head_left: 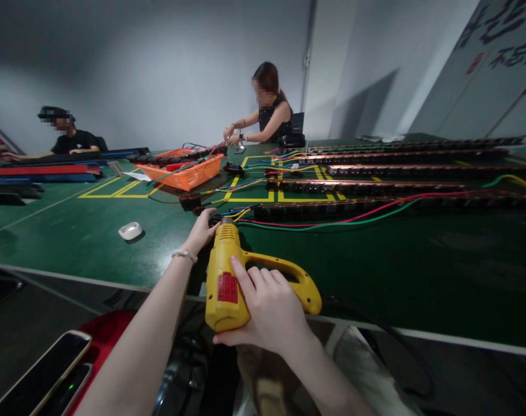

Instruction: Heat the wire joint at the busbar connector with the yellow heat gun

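Observation:
My right hand [269,303] is wrapped around a yellow heat gun [228,254], whose metal nozzle [227,221] points away from me toward the wires. Beyond the nozzle, blue and yellow wires [243,214] run into the end of the nearest long black strip [323,208]. My left hand [202,231] is at the wire ends just left of the nozzle, fingers curled near a small black connector block [191,202]. What sits between those fingers is too small and partly hidden. Red and green wires [354,222] trail along the near strip to the right.
Several more long strips [402,169] lie across the green table [419,271]. An orange basket [189,178] with parts stands behind my left hand. A small white dish [130,231] lies left. Two people sit at the far side, one handling wires. A phone [41,370] is at lower left.

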Demonstrator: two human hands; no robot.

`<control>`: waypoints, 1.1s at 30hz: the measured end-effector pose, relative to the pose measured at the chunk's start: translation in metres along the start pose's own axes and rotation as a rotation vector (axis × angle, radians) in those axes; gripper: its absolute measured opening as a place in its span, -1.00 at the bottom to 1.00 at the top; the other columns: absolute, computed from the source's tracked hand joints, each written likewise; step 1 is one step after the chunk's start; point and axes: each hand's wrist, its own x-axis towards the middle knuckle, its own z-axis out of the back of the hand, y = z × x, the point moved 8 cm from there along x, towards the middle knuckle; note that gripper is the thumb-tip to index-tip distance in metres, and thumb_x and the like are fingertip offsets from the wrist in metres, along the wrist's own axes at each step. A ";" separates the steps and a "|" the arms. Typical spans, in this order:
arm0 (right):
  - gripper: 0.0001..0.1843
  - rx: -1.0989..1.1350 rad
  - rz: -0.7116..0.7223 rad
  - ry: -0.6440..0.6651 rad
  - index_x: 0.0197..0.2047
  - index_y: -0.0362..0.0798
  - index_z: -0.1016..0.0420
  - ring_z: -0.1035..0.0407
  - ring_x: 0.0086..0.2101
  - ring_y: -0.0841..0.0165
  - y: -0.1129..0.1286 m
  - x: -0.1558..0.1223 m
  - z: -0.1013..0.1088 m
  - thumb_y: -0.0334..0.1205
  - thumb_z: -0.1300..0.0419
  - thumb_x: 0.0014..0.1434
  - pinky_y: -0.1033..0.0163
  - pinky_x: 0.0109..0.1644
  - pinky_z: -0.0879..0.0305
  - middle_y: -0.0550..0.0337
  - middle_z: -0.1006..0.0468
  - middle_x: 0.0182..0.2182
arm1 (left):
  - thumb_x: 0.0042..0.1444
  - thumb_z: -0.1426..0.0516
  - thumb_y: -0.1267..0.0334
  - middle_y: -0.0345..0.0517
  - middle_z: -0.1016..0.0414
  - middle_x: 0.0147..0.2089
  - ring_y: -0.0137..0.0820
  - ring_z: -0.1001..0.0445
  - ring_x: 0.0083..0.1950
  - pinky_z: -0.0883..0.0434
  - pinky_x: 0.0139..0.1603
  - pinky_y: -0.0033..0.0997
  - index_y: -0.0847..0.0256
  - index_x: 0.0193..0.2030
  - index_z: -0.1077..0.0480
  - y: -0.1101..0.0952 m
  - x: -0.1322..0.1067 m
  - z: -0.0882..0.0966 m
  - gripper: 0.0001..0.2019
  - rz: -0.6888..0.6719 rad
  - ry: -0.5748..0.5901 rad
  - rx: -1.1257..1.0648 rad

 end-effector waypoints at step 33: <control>0.29 0.074 -0.001 0.085 0.30 -0.22 -0.08 -0.34 -0.26 0.15 -0.018 0.005 0.001 0.60 -0.01 -0.26 0.05 -0.14 -0.20 0.01 -0.46 -0.23 | 0.01 -0.10 0.26 0.00 -0.39 -0.11 -0.39 -0.46 -0.23 -0.44 -0.16 -0.31 0.26 -0.18 -0.38 -0.010 -0.009 0.018 -0.77 0.024 -0.156 -0.029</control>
